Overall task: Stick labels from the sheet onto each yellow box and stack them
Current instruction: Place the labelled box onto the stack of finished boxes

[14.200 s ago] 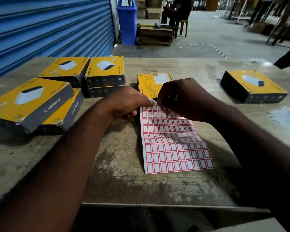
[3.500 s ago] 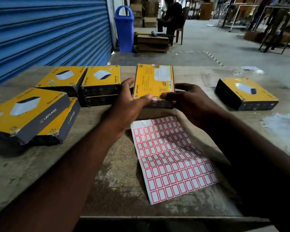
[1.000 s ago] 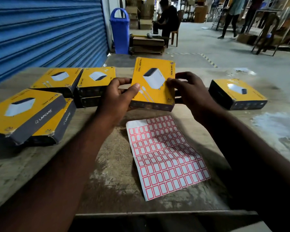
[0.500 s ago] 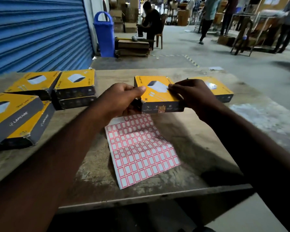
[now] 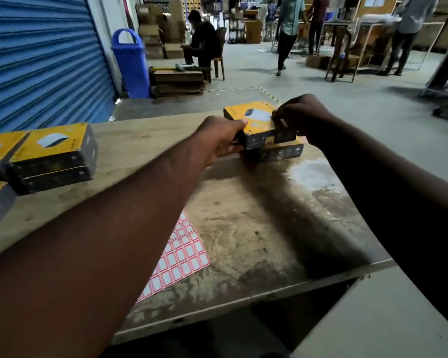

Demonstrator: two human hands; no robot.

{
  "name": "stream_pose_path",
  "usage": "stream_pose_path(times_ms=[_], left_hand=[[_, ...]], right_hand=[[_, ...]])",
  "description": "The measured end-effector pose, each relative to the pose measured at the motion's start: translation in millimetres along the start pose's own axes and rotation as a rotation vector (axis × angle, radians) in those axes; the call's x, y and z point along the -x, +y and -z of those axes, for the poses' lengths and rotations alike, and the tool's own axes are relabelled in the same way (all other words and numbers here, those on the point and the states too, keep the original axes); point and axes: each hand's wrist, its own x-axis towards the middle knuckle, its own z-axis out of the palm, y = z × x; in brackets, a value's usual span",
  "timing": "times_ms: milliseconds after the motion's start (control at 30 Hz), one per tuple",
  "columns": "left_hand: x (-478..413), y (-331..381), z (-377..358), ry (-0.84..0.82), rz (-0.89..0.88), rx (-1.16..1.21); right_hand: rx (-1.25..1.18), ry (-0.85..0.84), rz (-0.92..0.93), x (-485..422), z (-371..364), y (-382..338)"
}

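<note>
warehouse floor (image 5: pixel 347 104) of bare concrete runs back behind the work, with a blue roller shutter (image 5: pixel 36 60) on the left and a blue bin (image 5: pixel 130 63) beside it. nearer lies a worn wooden tabletop (image 5: pixel 256 228), scuffed and stained, with bare wood across its middle and along its right edge.

at the left edge sit stacked yellow boxes (image 5: pixel 55 151) with dark sides, two high, and more beside them are cut off by the frame. the label sheet (image 5: pixel 184 251), white stickers ringed in red, lies flat near the near edge, and most of it is hidden under the left forearm.

at the far right corner a lower yellow box (image 5: pixel 282 152) lies flat. an upper yellow box (image 5: pixel 259 125), with a yellow top bearing a pale product picture and a dark side panel, sits over it, skewed a little. motion blur hides whether the two touch fully. no label can be made out on either.

the left hand (image 5: pixel 217 140) grasps the upper box's left end, and the right hand (image 5: pixel 305 120) has curled fingers clasping its right end.
</note>
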Motion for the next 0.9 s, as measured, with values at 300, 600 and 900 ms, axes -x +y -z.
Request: stream_pose_path(times_ms=[300,600,900], left_hand=[[-36.8,-6.8,-31.7,0.07,0.029,0.024],[-51.6,-15.9,-34.3,0.069,0.018,-0.003],[-54.4,-21.1,-34.2,0.072,-0.016,-0.069]], right_hand=[[0.017,-0.016,-0.11,-29.3,9.5,21.7],[0.022,0.028,-0.108,-33.6,8.5,29.6],[0.061,0.078,-0.159,-32.4,5.5,33.0]])
